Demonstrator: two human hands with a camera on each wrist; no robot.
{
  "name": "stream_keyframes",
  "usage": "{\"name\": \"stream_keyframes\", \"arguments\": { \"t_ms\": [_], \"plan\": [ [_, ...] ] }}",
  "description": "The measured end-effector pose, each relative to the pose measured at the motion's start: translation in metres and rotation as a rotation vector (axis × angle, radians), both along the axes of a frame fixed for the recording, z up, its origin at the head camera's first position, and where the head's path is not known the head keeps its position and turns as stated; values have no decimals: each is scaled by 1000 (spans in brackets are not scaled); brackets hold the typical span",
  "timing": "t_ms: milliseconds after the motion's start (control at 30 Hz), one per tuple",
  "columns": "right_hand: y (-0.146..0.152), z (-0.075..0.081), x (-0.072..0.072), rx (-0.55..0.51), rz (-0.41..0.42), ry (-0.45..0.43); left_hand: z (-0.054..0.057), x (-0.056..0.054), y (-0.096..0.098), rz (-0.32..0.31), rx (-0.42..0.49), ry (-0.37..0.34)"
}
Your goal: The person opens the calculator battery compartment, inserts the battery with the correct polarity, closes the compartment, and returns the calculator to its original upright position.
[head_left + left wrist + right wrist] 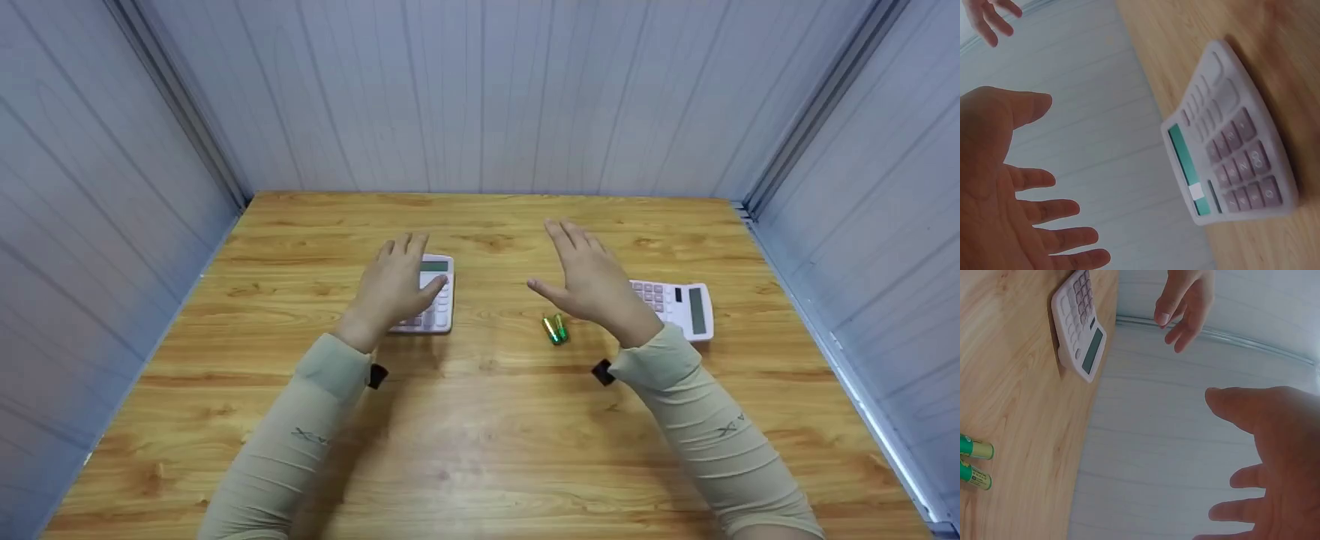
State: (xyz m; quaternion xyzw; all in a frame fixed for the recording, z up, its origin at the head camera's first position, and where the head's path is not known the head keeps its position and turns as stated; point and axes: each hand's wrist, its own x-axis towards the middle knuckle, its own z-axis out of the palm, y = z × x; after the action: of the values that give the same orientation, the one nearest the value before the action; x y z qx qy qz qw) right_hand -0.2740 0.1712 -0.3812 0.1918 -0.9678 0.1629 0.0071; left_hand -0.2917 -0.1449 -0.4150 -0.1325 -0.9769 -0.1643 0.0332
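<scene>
My left hand hovers above a pale pink calculator, fingers spread and holding nothing; it hides the calculator's left part in the head view. The left wrist view shows that calculator lying apart from the palm, screen toward the wall. My right hand is also raised with its fingers extended, nothing in it. Two green and gold batteries lie side by side on the table, below the right thumb in the head view. A second pale calculator, turned sideways, is partly covered by the right hand and wrist.
The wood-grain table is enclosed by a pale panelled wall at the back and panels on both sides. A small black piece shows at the left cuff, and another black piece at the right cuff.
</scene>
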Motion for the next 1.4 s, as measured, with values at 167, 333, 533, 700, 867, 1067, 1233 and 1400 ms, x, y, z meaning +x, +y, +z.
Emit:
{"name": "stream_keyframes", "arguments": {
  "t_ms": [167,333,533,700,867,1067,1233,1400],
  "plan": [
    [-5,-3,-3,-43,4,-7,-5,-3,-10,20,28,-43],
    [-12,-7,-7,-86,13,-6,-10,-6,-19,45,71,-87],
    [-25,-10,-11,-181,32,0,-18,-6,-31,66,120,-133],
    [-36,-16,-14,-241,42,-19,-26,-10,-40,74,135,-148],
    [-44,-21,-17,-270,59,-52,-29,-10,-50,89,157,-168],
    [-53,-28,-21,-359,51,-130,-33,-10,-58,103,222,-198],
    [-60,-34,-25,-423,42,-193,-35,-11,-63,112,293,-230],
    [-66,-40,-29,-463,44,-250,-36,-10,-67,127,344,-257]
  ]
}}
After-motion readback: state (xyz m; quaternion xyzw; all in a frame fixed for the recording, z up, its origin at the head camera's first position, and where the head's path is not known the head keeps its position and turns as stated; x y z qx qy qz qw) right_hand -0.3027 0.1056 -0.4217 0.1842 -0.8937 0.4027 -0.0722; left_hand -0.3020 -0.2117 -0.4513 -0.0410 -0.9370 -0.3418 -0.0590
